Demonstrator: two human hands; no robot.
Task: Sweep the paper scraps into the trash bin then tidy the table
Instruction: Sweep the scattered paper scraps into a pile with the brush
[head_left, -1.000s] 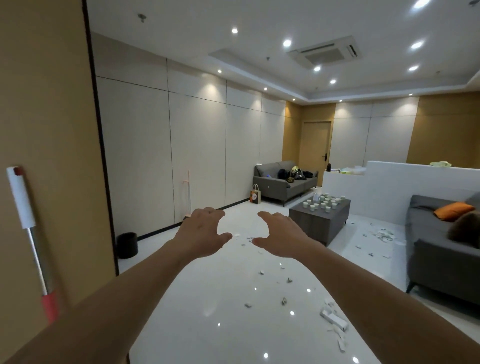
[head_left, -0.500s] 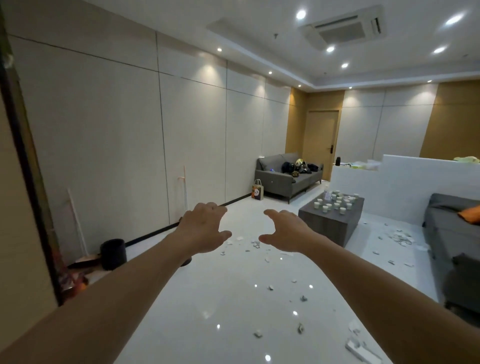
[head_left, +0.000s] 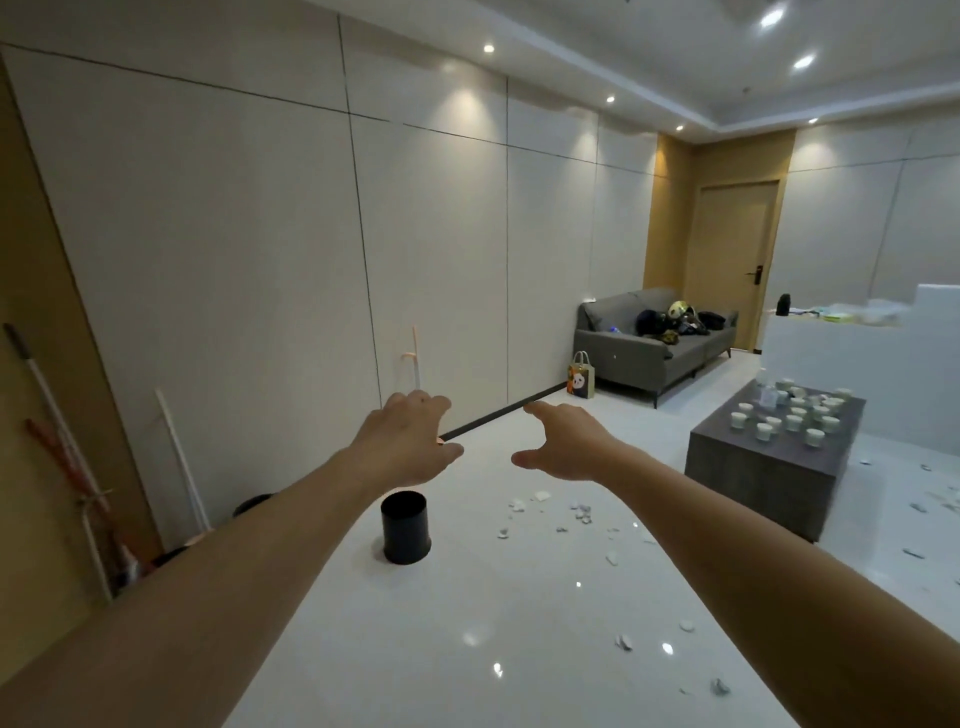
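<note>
Both my arms stretch out in front of me over a glossy white floor. My left hand (head_left: 410, 441) and my right hand (head_left: 566, 449) are empty, fingers spread and loosely bent, palms down. Below my left hand a black cylindrical trash bin (head_left: 405, 527) stands upright on the floor. White paper scraps (head_left: 571, 512) lie scattered to the right of the bin and nearer to me. A broom with a white and red handle (head_left: 62, 441) leans against the left wall. The grey coffee table (head_left: 774, 462) at right carries several small white cups.
A white pole (head_left: 182, 462) leans beside the broom, and another thin stick (head_left: 415, 358) stands at the wall behind my left hand. A grey sofa (head_left: 649, 348) with dark items and a gift bag (head_left: 581, 382) sit at the back. A white partition (head_left: 857, 364) rises at right.
My view has turned left and moved forward. The bin now sits near the middle, the broom and poles on the left wall have come into sight, and both hands stay raised and empty.
</note>
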